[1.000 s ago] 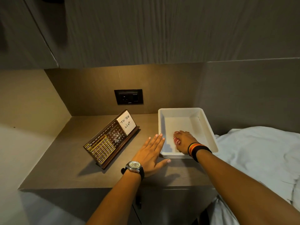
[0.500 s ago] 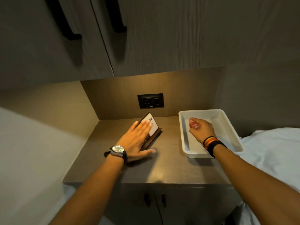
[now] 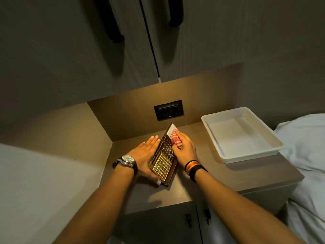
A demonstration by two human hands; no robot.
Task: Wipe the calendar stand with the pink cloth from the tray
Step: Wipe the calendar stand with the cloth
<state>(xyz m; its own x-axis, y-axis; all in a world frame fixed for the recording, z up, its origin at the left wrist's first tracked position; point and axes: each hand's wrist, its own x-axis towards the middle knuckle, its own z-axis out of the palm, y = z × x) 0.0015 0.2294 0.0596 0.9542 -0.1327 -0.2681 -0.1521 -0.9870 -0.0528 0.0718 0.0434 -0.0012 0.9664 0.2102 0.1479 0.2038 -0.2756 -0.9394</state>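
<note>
- While the calendar stand (image 3: 164,156) sits tilted on the tabletop (image 3: 207,175), both hands bear on it from opposite sides.
- Right hand (image 3: 184,147): grip closed around the pink cloth (image 3: 176,140), which is bunched into a roll and pressed on the upper face of the stand, at the white note card.
- Left hand (image 3: 144,154): grip apart, fingers flat and extended, palm braced behind the stand's back; the thumb tip shows under its near lower corner.
- White tray (image 3: 274,143): well to the right of the right grip, on the same tabletop, apart from both hands.
- Wristwatch (image 3: 128,159) on the left wrist; coloured bands (image 3: 193,167) on the right wrist.
- Wall socket (image 3: 168,110): beyond both grips, behind the stand's far end.
- Bed sheet (image 3: 306,155): beside the tabletop, right of the tray.
</note>
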